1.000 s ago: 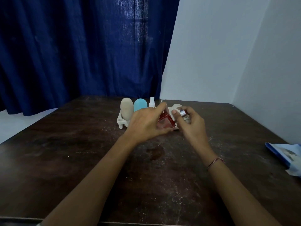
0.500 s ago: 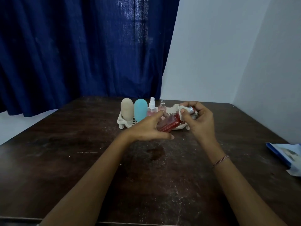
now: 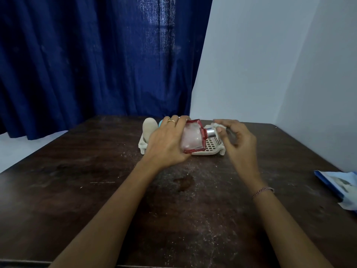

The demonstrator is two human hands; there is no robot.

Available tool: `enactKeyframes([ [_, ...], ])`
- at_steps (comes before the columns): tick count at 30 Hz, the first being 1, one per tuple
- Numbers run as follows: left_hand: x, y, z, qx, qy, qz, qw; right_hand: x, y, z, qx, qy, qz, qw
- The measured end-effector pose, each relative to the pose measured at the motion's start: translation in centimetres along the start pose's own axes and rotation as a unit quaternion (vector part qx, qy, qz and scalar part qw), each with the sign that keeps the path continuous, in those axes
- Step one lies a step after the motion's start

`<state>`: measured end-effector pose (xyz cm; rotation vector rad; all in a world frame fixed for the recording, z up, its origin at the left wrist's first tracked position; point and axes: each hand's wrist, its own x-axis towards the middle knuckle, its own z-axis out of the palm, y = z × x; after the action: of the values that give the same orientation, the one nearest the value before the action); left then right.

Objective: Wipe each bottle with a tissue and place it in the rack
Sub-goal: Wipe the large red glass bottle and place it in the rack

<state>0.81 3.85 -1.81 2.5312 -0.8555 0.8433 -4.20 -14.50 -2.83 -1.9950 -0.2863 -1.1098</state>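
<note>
The red-edged bottle is flatter than half a second ago, on its side with its broad face toward me, over the rack. I can't tell if they touch. The left hand grips its base and the right hand pinches the tissue at the silver cap. The left hand hides most of the blue bottle. The beige bottle stands in the rack's left end. A blue packet is cut off at right.
</note>
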Motion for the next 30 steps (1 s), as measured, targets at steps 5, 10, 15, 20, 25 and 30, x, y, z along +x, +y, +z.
enactKeyframes([
  [5, 0.0, 0.1, -0.2, 0.049, 0.020, -0.003, 0.999, -0.5, 0.2, 1.3, -0.159, -0.037, -0.127, 0.978],
  [10, 0.0, 0.2, -0.2, 0.070, 0.040, 0.003, 0.997, -0.2, 0.4, 0.3, -0.110, -0.037, -0.109, 0.987],
  [15, 0.1, 0.0, 0.1, 0.097, 0.050, 0.016, 0.994, -0.3, 0.2, 0.6, -0.128, -0.033, -0.112, 0.985],
  [20, 0.3, -0.3, 0.3, 0.139, 0.048, 0.036, 0.989, -0.5, 0.0, 0.9, -0.097, -0.052, -0.081, 0.991],
  [25, -0.1, -0.2, 0.7, 0.084, 0.058, 0.036, 0.994, 0.6, -0.6, -0.3, 0.294, -0.065, 0.248, 0.921],
  [30, 0.0, -0.1, 0.7, -0.005, 0.055, 0.011, 0.998, 0.8, -0.9, 0.0, 0.495, -0.040, 0.300, 0.815],
])
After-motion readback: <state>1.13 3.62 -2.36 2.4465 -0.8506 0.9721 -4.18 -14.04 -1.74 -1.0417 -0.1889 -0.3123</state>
